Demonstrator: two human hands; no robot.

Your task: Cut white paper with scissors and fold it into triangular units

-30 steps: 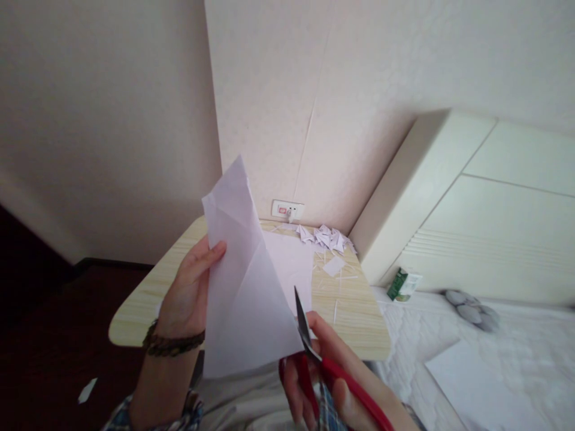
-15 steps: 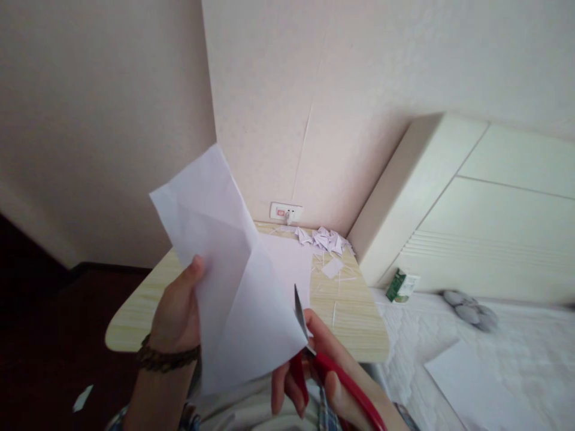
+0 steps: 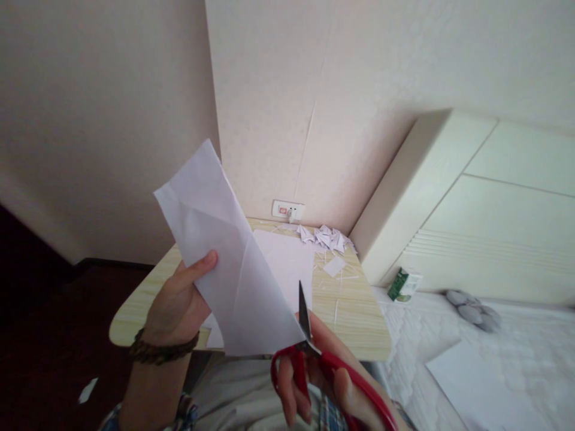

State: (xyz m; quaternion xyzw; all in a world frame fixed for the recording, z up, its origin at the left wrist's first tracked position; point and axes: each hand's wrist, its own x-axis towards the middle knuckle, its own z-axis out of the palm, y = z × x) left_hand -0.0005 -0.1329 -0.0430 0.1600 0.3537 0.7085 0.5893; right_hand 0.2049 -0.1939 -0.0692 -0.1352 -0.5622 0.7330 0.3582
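Note:
My left hand (image 3: 179, 302) is closed on a folded white paper sheet (image 3: 224, 263), thumb on its front, holding it up tilted to the left. My right hand (image 3: 323, 377) grips red-handled scissors (image 3: 314, 353), fingers through the loops. The blades point up and sit at the paper's lower right corner. A beaded bracelet (image 3: 159, 352) is on my left wrist. Both hands are above the near edge of a small light-wood table (image 3: 359, 323).
On the table lie a flat white sheet (image 3: 287, 263), a pile of small folded paper triangles (image 3: 327, 237) and thin paper strips. A wall socket (image 3: 287, 210) is behind. To the right, a bed with a green carton (image 3: 403, 284), grey item (image 3: 471, 310) and white sheet (image 3: 476, 383).
My left hand tilted the paper leftward, then lifted it slightly. The scissors stayed at the paper's lower right corner, with the handles now more in view.

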